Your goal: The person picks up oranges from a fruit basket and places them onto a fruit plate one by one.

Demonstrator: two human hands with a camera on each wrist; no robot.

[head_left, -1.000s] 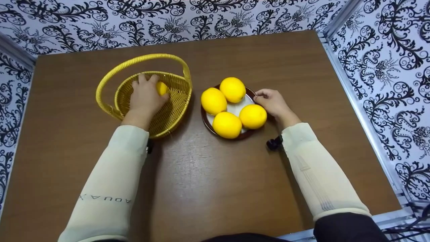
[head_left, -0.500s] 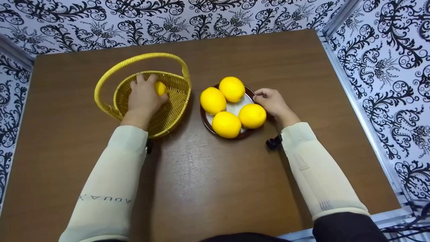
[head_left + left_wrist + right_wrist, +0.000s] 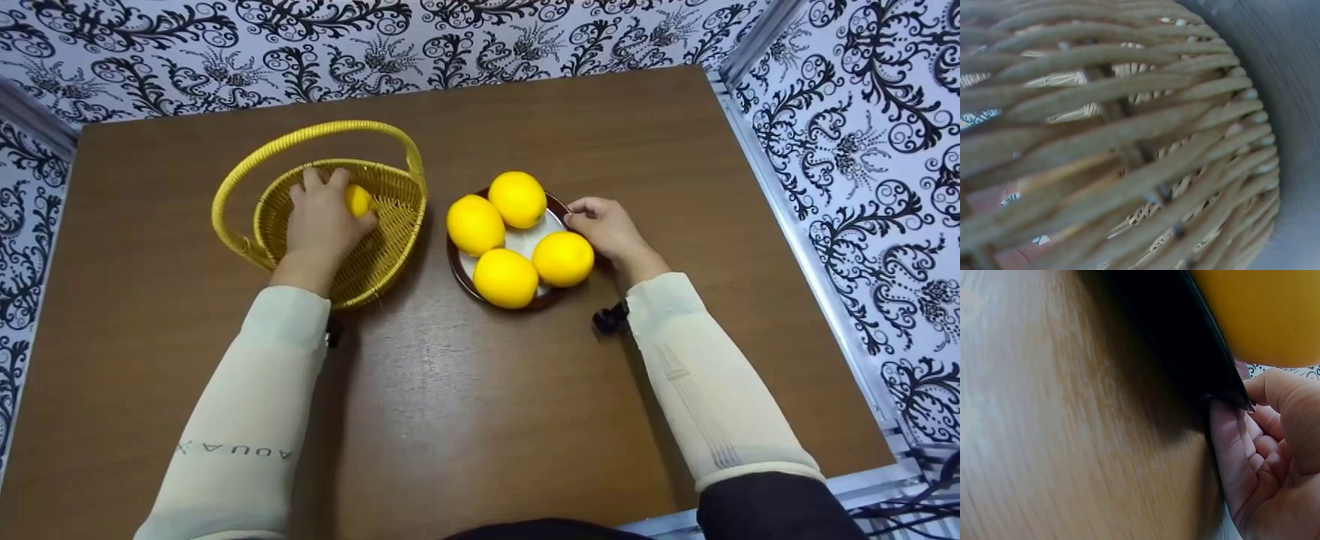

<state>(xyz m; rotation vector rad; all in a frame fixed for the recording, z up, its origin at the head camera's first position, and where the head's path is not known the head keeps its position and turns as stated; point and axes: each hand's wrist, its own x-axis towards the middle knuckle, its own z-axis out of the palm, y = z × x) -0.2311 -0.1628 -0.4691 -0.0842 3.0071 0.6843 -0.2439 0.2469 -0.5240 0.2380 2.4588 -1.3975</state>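
Inside the yellow wicker basket (image 3: pixel 394 247), my left hand (image 3: pixel 324 221) holds a round yellow fruit (image 3: pixel 358 199), fingers over its far side and thumb on the near side. In the left wrist view the basket's woven wall (image 3: pixel 1129 140) covers most of that hand. A brown-rimmed plate with a white middle (image 3: pixel 525 240) carries several more yellow fruits (image 3: pixel 506 278). At the plate's right edge, my right hand (image 3: pixel 609 229) pinches the rim. The right wrist view shows the thumb above the dark rim (image 3: pixel 1185 343) and fingers (image 3: pixel 1230 450) against its underside.
The basket's tall arched handle (image 3: pixel 322 131) rises above the left hand. Brown wooden table (image 3: pixel 465 420) lies under everything. Patterned panels (image 3: pixel 450 45) stand behind and at the sides, with a metal frame (image 3: pixel 795 247) along the right edge. Cables (image 3: pixel 911 510) hang at the lower right.
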